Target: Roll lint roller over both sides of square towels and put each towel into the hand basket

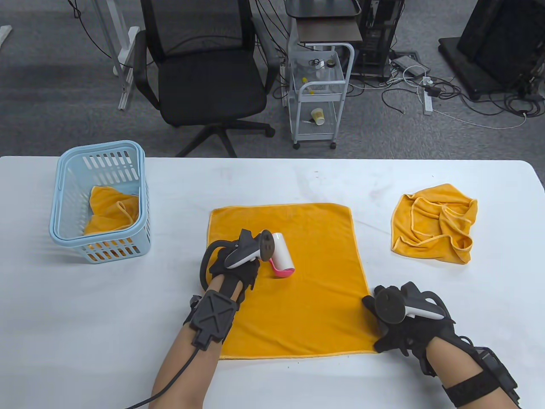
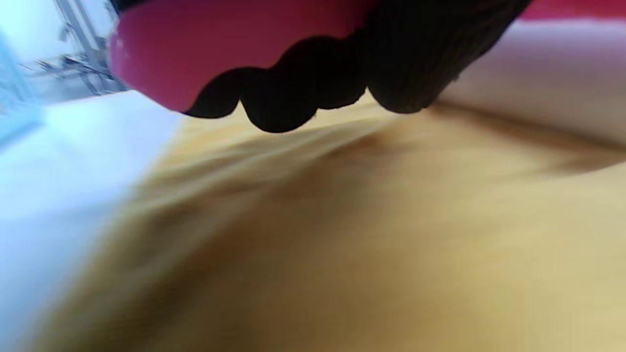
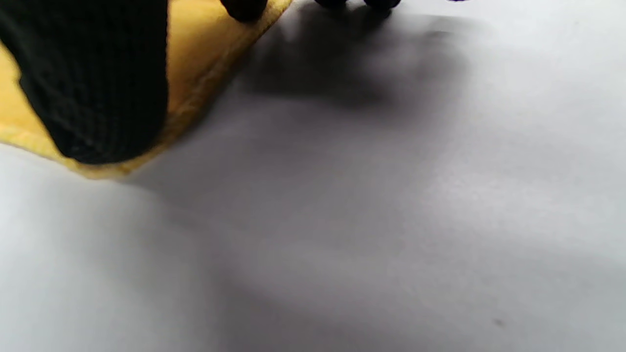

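An orange square towel [image 1: 294, 281] lies flat in the middle of the white table [image 1: 272, 179]. My left hand [image 1: 232, 266] grips the pink handle of a lint roller [image 1: 282, 254], whose white roll lies on the towel's left half. The left wrist view shows my curled fingers [image 2: 313, 78] round the pink handle [image 2: 195, 54] over the towel [image 2: 371, 234]. My right hand [image 1: 398, 328] presses on the towel's near right corner; its thumb [image 3: 98, 83] lies on the towel's edge [image 3: 195, 78]. A crumpled orange towel [image 1: 434, 223] sits at the right. A light blue basket [image 1: 100, 200] at the left holds another orange towel [image 1: 113, 208].
Beyond the table's far edge stand a black office chair [image 1: 204, 72] and a white wire cart [image 1: 319, 93]. Cables and a power strip [image 1: 428, 96] lie on the grey floor.
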`<action>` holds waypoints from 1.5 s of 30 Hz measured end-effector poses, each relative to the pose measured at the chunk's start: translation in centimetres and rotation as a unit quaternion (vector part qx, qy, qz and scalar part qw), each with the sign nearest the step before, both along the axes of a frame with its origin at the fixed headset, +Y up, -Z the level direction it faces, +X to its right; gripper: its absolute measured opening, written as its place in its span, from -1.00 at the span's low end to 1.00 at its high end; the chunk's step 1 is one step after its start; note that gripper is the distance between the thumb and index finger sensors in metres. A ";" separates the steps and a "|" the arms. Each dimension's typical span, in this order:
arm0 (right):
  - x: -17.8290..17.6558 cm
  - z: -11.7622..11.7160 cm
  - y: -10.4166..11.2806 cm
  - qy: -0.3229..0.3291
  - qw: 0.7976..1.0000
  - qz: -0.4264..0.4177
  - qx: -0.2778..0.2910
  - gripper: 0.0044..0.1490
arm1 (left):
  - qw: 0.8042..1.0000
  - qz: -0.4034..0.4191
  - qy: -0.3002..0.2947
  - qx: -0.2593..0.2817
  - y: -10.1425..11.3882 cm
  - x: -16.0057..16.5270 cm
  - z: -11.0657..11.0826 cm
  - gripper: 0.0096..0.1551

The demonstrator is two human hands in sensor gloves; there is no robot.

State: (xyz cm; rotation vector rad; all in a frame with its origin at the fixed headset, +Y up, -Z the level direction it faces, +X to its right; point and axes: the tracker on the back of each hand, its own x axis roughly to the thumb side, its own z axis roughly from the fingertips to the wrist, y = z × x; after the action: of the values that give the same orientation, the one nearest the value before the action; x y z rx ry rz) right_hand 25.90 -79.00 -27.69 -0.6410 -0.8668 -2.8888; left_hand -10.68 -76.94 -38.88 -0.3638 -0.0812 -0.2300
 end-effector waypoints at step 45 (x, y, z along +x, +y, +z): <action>0.0 0.0 0.0 -0.003 1.000 0.000 -0.001 0.39 | 0.981 0.123 -0.126 -0.083 2.1 4.4 9.6 -0.33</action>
State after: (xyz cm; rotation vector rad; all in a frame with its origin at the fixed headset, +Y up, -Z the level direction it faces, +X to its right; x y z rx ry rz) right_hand 25.90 -79.01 -27.71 -0.6341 -0.8714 -2.8911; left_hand -6.24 -74.79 -29.29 -0.4848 -0.3945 -0.0232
